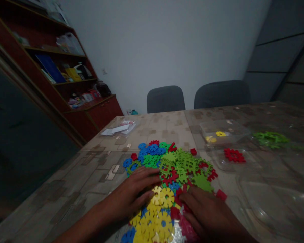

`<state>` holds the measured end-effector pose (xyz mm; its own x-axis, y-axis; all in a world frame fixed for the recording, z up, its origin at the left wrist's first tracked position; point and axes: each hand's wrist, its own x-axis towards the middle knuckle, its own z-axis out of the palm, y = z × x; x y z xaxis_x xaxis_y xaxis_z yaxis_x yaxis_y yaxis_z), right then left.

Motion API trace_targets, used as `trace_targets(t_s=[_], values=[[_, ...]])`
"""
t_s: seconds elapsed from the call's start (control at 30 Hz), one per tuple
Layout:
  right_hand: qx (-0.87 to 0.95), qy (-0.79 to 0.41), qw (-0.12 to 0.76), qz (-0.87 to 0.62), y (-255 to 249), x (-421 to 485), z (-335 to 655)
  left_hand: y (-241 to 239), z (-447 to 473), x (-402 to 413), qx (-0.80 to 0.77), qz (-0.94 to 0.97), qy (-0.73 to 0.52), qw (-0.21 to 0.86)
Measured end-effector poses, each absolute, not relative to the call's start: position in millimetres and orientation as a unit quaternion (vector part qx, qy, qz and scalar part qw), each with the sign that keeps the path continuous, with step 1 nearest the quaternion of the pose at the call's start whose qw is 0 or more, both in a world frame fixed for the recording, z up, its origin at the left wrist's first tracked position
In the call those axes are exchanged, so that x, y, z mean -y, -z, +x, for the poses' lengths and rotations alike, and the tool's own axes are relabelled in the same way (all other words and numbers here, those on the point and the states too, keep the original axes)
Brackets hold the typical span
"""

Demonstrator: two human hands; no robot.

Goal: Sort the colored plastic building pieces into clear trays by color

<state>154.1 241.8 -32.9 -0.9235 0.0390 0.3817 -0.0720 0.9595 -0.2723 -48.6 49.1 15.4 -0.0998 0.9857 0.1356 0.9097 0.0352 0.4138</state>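
Observation:
A heap of flat plastic building pieces [172,168] in green, blue, red and yellow lies on the patterned table [91,175]. My left hand [131,195] rests flat on the near left of the heap, fingers stretched toward yellow gear-shaped pieces [164,197]. My right hand [207,216] lies on the near right side, fingers spread over red and pink pieces [178,212]. Neither hand grips anything.
Clear plastic containers stand at the right: one with yellow pieces [219,135], one with red pieces [234,155], one with green pieces [270,139], and a large clear bowl [276,206]. Two grey chairs [166,98] stand behind the table. A wooden shelf unit [66,74] is at the left.

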Motion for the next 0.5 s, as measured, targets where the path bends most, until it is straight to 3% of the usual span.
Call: trace_targets(t_s=[0.17,0.3,0.5], values=[[0.947,-0.259,0.186,0.02,25,-247,158,-18,-48,-50,-0.7,0.674,-0.217,0.093],[0.953,-0.222,0.208,-0.007,24,-246,163,-24,-43,-50,-0.686,0.683,-0.234,0.093],[0.956,-0.195,0.194,0.1,23,-234,157,-32,-37,-50,-0.68,0.687,-0.234,0.105]])
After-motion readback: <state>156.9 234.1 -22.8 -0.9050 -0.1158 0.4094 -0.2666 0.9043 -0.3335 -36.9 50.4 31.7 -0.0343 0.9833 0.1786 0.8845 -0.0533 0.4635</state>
